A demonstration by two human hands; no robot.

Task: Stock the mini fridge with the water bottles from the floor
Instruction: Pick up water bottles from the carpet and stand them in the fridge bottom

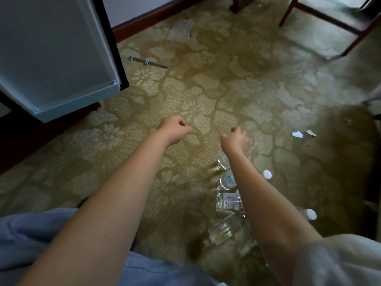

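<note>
While our knees in pale blue cloth fill the lower edge of the view, we reach both bare arms out over the patterned carpet with nothing in either hand. Nearest us, under and beside the right forearm, the water bottles lie in a loose row on the floor: clear ones on their sides, one tipped at an angle closest to us, with two white caps showing on the far side of the arm. How many there are we cannot tell, since the arm covers part of the row.

Further out, the left hand is curled into a loose fist, its grip closed on nothing; the right hand is likewise curled shut and empty, hanging above the carpet past the far end of the row.

Beyond them to the left, the mini fridge door stands swung open; the inside is out of view. A thin metal tool, scraps of paper, crumpled plastic wrap and chair legs lie further off.

We judge the stocking barely begun, or between bottles. Next, we would draw the right hand back, open it around the nearest bottle's body, then carry it left to the fridge.
</note>
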